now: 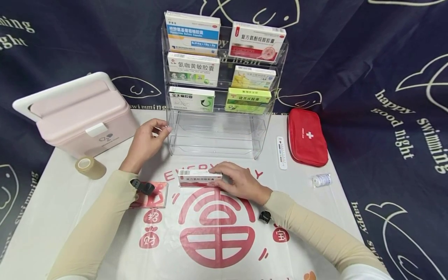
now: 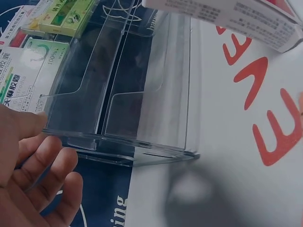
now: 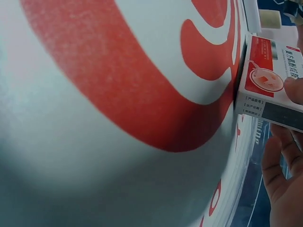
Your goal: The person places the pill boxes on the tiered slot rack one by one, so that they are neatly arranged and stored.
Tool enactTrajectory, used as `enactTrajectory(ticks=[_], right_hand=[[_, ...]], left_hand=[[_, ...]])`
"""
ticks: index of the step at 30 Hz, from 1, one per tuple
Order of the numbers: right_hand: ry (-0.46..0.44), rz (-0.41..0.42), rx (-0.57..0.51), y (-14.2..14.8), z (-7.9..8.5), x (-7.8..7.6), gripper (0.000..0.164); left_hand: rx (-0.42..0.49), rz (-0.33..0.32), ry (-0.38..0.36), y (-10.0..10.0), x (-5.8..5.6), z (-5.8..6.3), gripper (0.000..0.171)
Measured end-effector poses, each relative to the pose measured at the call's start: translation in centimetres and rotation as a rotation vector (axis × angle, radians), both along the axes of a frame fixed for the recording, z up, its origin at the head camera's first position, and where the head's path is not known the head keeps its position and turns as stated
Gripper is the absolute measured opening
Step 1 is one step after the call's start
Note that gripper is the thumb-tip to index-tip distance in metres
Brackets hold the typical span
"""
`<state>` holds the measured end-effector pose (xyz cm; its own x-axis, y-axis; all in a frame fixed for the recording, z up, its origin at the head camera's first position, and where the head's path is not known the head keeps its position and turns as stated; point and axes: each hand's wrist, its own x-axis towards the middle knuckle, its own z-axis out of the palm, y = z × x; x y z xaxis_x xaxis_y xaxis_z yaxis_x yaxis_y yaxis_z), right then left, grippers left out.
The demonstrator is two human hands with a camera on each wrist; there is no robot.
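Note:
A clear acrylic display rack (image 1: 217, 146) stands on the table, with medicine boxes in its upper three tiers and none in the lower ones. My left hand (image 1: 148, 142) pinches the rack's left side edge between thumb and fingers; in the left wrist view the fingertips meet that edge. In front of the rack is a white and red medicine box (image 1: 196, 179), standing on its long side. My right hand (image 1: 241, 182) grips its right end, with the thumb (image 3: 294, 90) on the printed face and fingers behind. The palm hides part of the box.
Left of the rack sit a pink and white medicine case (image 1: 87, 120), a tan tape roll (image 1: 91, 168) and a red patterned flat pack (image 1: 159, 196) under the left wrist. On the right lie a thermometer (image 1: 281, 153), a red first-aid pouch (image 1: 308, 138) and a white bandage roll (image 1: 321, 180).

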<state>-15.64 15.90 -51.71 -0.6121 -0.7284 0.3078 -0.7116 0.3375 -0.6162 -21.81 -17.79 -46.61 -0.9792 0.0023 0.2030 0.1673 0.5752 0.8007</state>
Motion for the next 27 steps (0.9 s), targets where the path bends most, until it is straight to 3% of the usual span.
enactTrajectory(ticks=[14, 27], right_hand=[[0.058, -0.018, -0.008, -0.21, -0.25, -0.21, 0.044], [0.03, -0.009, -0.006, -0.26, -0.22, -0.67, 0.044]], left_hand=[[0.033, 0.017, 0.009, 0.19, -0.48, 0.51, 0.037], [0.049, 0.004, 0.008, 0.22, -0.43, 0.25, 0.037]])
